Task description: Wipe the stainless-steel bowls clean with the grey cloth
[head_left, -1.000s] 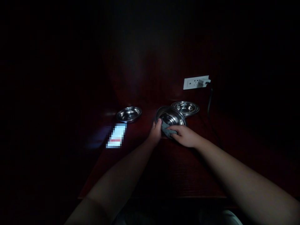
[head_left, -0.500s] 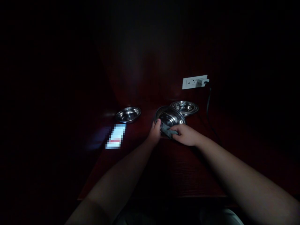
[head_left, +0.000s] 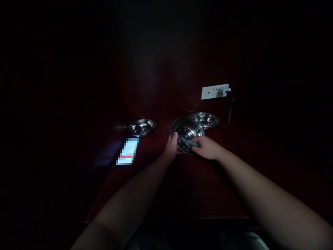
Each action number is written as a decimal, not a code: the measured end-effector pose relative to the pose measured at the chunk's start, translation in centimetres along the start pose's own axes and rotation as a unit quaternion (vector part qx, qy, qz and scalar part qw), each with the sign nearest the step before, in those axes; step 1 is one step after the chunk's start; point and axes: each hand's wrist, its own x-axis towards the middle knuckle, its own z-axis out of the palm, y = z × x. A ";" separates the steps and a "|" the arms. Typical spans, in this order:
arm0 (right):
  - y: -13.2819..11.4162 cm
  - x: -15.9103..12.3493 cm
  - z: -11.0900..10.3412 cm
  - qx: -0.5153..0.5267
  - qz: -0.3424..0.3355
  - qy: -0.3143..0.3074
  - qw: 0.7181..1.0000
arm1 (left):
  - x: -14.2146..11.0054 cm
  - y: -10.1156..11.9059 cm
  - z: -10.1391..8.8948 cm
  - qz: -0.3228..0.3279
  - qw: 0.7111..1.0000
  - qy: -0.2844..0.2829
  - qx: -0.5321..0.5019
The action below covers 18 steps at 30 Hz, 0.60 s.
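Observation:
A shiny steel bowl (head_left: 191,131) is tilted toward me above the dark red table. My left hand (head_left: 171,147) grips its left rim, thumb on the inside and the fingers hidden behind. Bunched in my right hand (head_left: 206,147) is a grey cloth (head_left: 188,142), which lies against the lower inside of the bowl. The fingertips of that hand are closed round the cloth at the bowl's right side. Just behind the bowl, on the right, sits a stack of steel dishes (head_left: 205,119). To the left stands a single shallow steel dish (head_left: 142,127).
A lit phone (head_left: 128,151), its screen blurred out, lies left of my hands on the table (head_left: 208,194). On the back wall a white socket plate (head_left: 212,91) holds a plug, and a dark cable (head_left: 230,114) hangs down from it. The surroundings are very dark.
The cloth has shifted slightly within the bowl, and less of it now covers the bowl's lower inside. My left hand keeps its hold on the rim. The view has moved very slightly.

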 end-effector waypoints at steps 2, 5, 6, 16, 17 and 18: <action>0.1 0.0 -0.1 -0.024 0.007 0.006 1.000 | 0.0 0.0 0.0 -0.003 1.000 -0.005 -0.004; 0.2 0.0 -0.2 -0.069 0.023 0.029 0.997 | 0.0 0.0 0.1 -0.002 1.000 -0.010 -0.005; 0.2 0.0 -0.2 -0.078 0.029 0.035 0.996 | 0.0 0.0 0.1 -0.001 1.000 -0.010 -0.006; -0.1 -0.2 0.0 -0.067 -0.023 0.021 0.997 | 0.0 0.0 0.2 0.001 1.000 -0.011 -0.019; -0.2 -0.3 0.0 -0.057 -0.031 0.018 0.998 | 0.0 0.0 0.2 0.002 1.000 -0.009 -0.017; -0.3 -0.3 0.0 -0.044 -0.038 0.012 0.998 | -0.1 0.0 0.2 0.003 1.000 -0.006 -0.014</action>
